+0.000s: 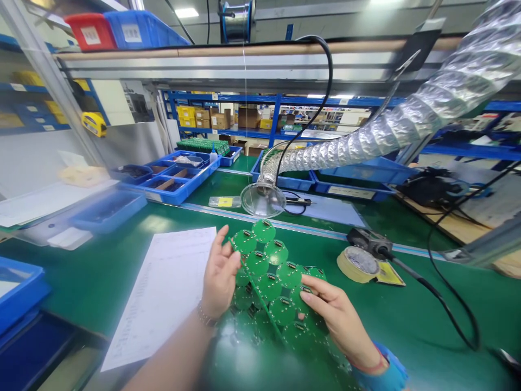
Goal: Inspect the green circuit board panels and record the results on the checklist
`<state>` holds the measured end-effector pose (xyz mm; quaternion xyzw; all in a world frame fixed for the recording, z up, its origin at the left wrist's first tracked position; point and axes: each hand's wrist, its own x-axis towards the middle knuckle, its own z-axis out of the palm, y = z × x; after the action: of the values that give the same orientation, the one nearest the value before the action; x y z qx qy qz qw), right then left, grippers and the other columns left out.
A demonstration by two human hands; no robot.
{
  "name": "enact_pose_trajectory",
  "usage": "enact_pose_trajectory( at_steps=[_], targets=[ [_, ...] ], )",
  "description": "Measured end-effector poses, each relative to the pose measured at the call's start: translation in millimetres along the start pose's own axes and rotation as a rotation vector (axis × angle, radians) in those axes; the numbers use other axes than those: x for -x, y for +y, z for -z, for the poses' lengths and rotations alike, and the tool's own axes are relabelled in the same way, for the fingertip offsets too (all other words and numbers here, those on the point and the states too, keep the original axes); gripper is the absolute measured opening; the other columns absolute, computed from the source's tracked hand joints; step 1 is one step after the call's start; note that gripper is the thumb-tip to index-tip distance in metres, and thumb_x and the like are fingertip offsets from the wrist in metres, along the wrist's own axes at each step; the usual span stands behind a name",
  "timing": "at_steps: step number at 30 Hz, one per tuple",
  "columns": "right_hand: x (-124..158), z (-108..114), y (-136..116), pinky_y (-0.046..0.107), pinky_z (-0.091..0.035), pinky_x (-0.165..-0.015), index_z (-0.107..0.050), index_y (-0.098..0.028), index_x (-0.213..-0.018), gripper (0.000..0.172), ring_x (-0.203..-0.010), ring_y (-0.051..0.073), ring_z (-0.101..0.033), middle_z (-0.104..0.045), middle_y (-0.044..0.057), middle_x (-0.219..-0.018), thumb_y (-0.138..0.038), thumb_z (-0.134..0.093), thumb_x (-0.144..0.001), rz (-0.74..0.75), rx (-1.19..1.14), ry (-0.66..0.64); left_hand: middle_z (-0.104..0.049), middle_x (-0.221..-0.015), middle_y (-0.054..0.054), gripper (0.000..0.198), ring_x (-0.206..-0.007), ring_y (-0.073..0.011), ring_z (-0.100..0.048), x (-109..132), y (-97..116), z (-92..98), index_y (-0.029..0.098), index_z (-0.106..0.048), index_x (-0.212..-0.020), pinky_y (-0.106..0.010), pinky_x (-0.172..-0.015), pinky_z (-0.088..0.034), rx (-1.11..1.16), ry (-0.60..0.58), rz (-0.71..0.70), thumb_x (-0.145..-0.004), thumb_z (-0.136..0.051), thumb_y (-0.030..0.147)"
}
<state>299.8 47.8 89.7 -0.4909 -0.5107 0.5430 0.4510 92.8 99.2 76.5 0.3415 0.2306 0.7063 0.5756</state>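
A green panel of round circuit boards (268, 271) is held up in front of me over the green mat. My left hand (220, 277) grips its left edge, thumb and fingers pressed on the boards. My right hand (337, 315) holds the right side, with fingers lying across the lower discs. Small dark components sit on each disc. The panel's lower part is blurred close to the camera.
A printed sheet (166, 288) lies left of the hands. A roll of tape (360, 264) and a cabled tool (372, 244) sit to the right. A foil fume hose with a clear funnel (262, 200) hangs behind. Blue parts bins (171, 179) line the back left.
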Motion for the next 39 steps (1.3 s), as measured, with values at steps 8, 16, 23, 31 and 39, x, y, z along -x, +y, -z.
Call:
enact_pose_trajectory(
  at_steps=[8,16,23,31,39],
  targets=[
    [0.2,-2.6,-6.0,0.022,-0.053,-0.053,-0.062,-0.029,-0.106,0.03,-0.059,0.009,-0.054,-0.059,-0.001,-0.074,-0.027,-0.061,-0.076,0.055,-0.016,-0.039,-0.055,-0.075,0.002,0.025,-0.064,-0.0073,-0.052,-14.8,-5.2,6.6,0.021,-0.055,-0.095,-0.019,-0.061,-0.044,-0.001,0.138,0.074,-0.071,-0.063,0.023],
    [0.7,-2.2,-3.5,0.026,-0.054,-0.054,-0.061,-0.025,-0.108,0.031,-0.063,0.01,-0.052,-0.059,0.002,-0.083,-0.028,-0.059,-0.077,0.102,-0.016,-0.042,-0.05,-0.054,0.007,0.016,-0.052,-0.0061,-0.045,-12.6,-9.9,5.5,0.02,-0.054,-0.087,-0.016,-0.053,-0.036,-0.158,0.153,0.14,-0.074,-0.06,0.028],
    [-0.2,0.2,-0.8,0.023,-0.054,-0.053,-0.06,-0.026,-0.108,0.032,-0.055,0.008,-0.055,-0.059,-0.001,-0.073,-0.027,-0.061,-0.076,0.108,-0.027,-0.032,-0.049,-0.047,0.003,0.035,-0.051,-0.0083,-0.047,-10.0,-8.7,4.6,0.016,-0.052,-0.055,-0.019,-0.054,-0.038,-0.195,0.135,0.106,-0.079,-0.051,0.042],
    [0.0,-0.8,-3.1,0.022,-0.053,-0.053,-0.061,-0.026,-0.108,0.032,-0.056,0.008,-0.055,-0.059,-0.002,-0.074,-0.028,-0.06,-0.076,0.104,-0.023,-0.018,-0.063,-0.079,-0.001,0.025,-0.067,-0.0111,-0.054,-5.1,-9.5,0.2,0.019,-0.062,-0.083,-0.02,-0.058,-0.041,-0.105,-0.009,0.178,-0.077,-0.053,0.041],
    [0.8,-5.6,0.6,0.026,-0.055,-0.056,-0.058,-0.028,-0.112,0.033,-0.064,0.011,-0.054,-0.062,0.0,-0.084,-0.028,-0.056,-0.078,0.123,0.074,-0.008,-0.064,-0.09,-0.001,0.033,-0.071,-0.0113,-0.057,7.0,-11.4,-14.1,0.023,-0.053,-0.104,-0.02,-0.062,-0.043,-0.195,-0.147,0.211,-0.072,-0.062,0.023]
  ],
)
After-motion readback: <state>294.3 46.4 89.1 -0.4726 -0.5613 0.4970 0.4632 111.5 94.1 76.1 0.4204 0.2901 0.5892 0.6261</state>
